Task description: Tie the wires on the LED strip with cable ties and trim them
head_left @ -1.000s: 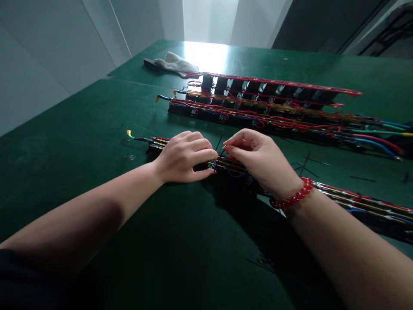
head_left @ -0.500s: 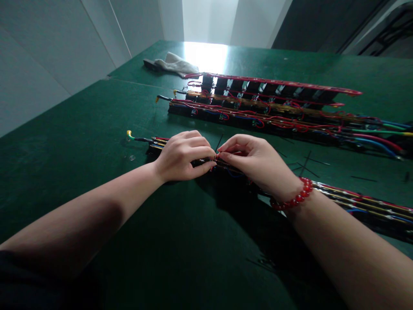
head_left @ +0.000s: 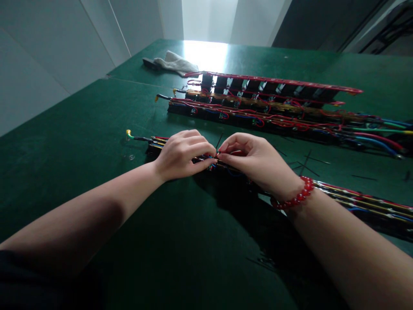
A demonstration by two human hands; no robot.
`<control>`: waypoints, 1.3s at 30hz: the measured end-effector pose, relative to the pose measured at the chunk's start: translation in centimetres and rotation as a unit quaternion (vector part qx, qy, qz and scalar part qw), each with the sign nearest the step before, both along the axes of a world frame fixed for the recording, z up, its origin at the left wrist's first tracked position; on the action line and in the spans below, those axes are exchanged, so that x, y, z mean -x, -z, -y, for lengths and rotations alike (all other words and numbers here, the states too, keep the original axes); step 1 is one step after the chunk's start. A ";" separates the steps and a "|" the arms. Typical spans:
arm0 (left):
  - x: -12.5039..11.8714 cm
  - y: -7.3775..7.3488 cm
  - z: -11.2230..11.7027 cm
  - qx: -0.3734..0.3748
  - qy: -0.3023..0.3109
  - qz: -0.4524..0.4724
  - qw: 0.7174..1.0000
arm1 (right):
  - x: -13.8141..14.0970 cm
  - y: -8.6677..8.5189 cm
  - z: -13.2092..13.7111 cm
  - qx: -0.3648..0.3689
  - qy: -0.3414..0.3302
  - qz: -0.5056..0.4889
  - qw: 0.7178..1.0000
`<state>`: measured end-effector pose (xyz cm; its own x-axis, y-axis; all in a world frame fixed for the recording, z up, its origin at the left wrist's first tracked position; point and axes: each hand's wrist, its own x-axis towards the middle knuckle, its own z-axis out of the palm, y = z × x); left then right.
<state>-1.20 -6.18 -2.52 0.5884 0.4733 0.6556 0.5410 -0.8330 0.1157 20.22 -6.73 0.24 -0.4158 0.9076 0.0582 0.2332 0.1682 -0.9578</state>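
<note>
My left hand (head_left: 187, 154) rests over the near wired strip (head_left: 364, 202), a long black bar with gold rails and red and blue wires. Its thumb and forefinger are closed at the tips above the rails. Facing it, my right hand (head_left: 248, 155) pinches at the same spot, so the fingertips of both hands almost meet. What lies in either pinch is too small and hidden to name. A thin black strip (head_left: 220, 139) juts up just behind the fingertips; I cannot tell whether it is held. A cable with a yellow end (head_left: 128, 133) leaves the bar's left end.
Behind lie more wired strips (head_left: 251, 116) with red, blue and green cables at the right. Several thin black strips (head_left: 306, 163) are scattered over the green table (head_left: 80, 172). A whitish cloth (head_left: 177, 62) with a dark object lies at the far left.
Both hands stay at the same place on the bar. Only the fingertips shift slightly, and a bit of blue wire now shows beneath my left thumb.
</note>
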 end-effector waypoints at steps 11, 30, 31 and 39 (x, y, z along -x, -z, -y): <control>0.1 -0.1 0.0 -0.014 0.010 -0.006 1.000 | 0.0 -0.1 0.1 -0.022 -0.001 -0.003 1.000; 0.1 0.0 -0.1 -0.019 0.003 -0.021 1.000 | 0.0 0.1 0.1 -0.034 -0.004 0.007 0.999; 0.1 0.0 -0.1 -0.016 0.002 -0.022 1.000 | 0.0 0.1 0.1 -0.035 -0.004 0.006 0.999; 0.1 0.0 -0.1 -0.019 0.010 -0.013 1.000 | 0.0 -0.1 0.2 -0.063 -0.012 0.036 0.997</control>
